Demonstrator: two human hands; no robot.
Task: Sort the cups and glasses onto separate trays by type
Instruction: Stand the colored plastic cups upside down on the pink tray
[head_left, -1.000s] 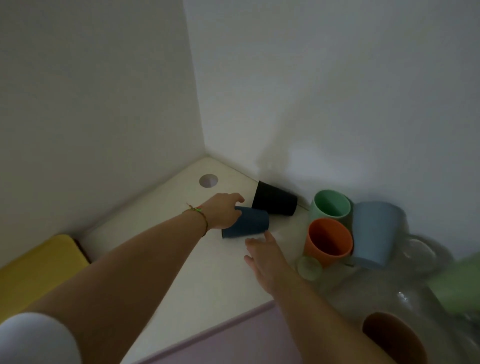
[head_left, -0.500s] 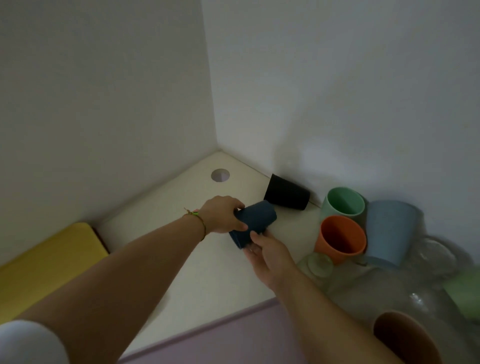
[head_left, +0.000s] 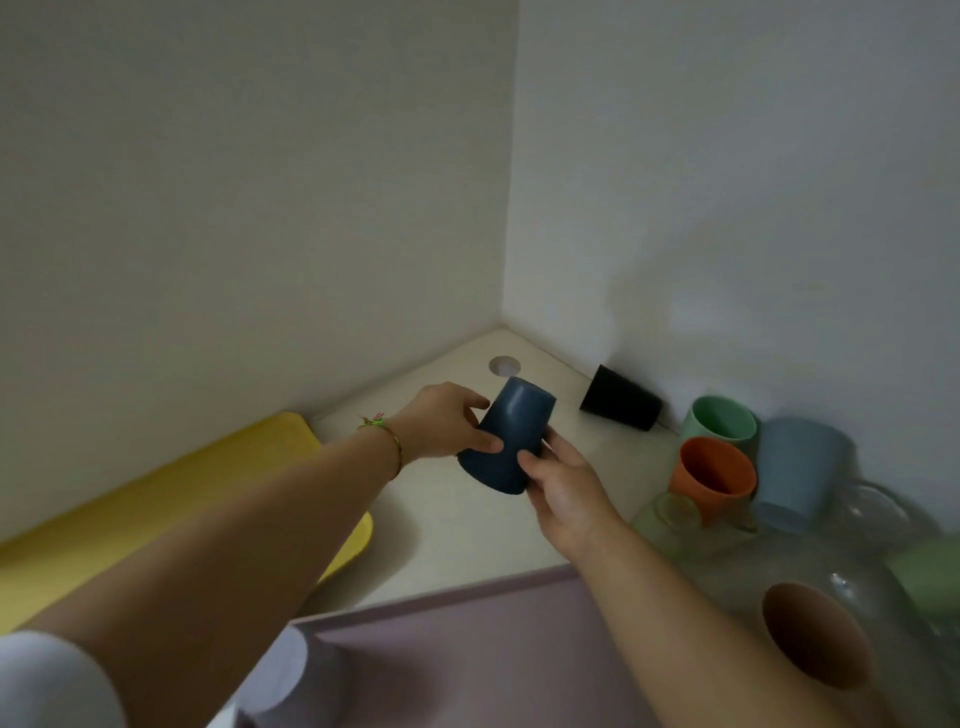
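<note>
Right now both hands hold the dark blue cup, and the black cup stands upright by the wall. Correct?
One error: the black cup lies on its side by the wall, not upright, as the head view shows. The rest holds: the left hand and the right hand both hold the dark blue cup.

Dim, flat light all round, colours muted and greyish. A soft pale patch glows on the right wall (head_left: 691, 312) at two o'clock, with a faint shadow beside it above the black cup (head_left: 618, 397). The wide lens stretches the left forearm (head_left: 234, 519) towards seven o'clock. The clear glasses (head_left: 878, 514) at four o'clock smear into blur, while the blue cup (head_left: 511, 441) at centre is fairly sharp.
</note>
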